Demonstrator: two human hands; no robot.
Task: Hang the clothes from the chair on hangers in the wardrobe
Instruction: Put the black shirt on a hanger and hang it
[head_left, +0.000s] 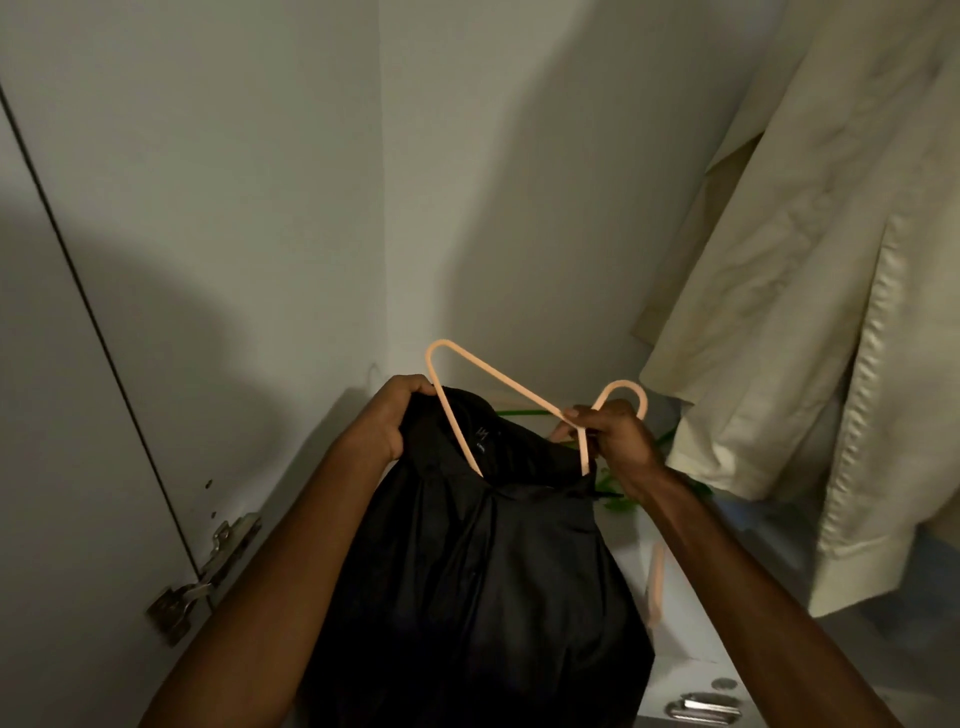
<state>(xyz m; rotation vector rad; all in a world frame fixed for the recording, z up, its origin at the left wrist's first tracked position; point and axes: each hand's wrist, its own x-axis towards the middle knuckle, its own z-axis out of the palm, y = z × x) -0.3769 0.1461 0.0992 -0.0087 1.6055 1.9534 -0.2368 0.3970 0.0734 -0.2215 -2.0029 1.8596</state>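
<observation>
**Threading a black garment onto a peach hanger inside the wardrobe**

A black garment (483, 561) hangs in the middle of the view, held up in front of the person inside an open wardrobe. It looks like a shirt, with a small label showing just inside its collar. A thin peach plastic hanger (498, 384) is partly fed into the neck opening: one rounded shoulder corner sticks up and out to the left above the collar, while the other end is hidden inside the dark fabric.

The left hand (387, 421) is curled around the left side of the collar, gripping a bunch of fabric just beside the exposed hanger corner. The right hand (613, 434) is closed around the hanger at the base of its hook, with the hook curving up above the fingers.

The step in hand appears to be dressing the hanger, and it is not finished. The next move probably calls for pulling the left shoulder of the garment up and over the protruding corner, then lifting the hook toward a rail, which lies out of view.

To the right, a cream garment (810, 291) already hangs. Behind are the white wardrobe walls (291, 197), and lower left is a metal door hinge (208, 571). Something green shows dimly behind the right hand; it cannot be identified.
</observation>
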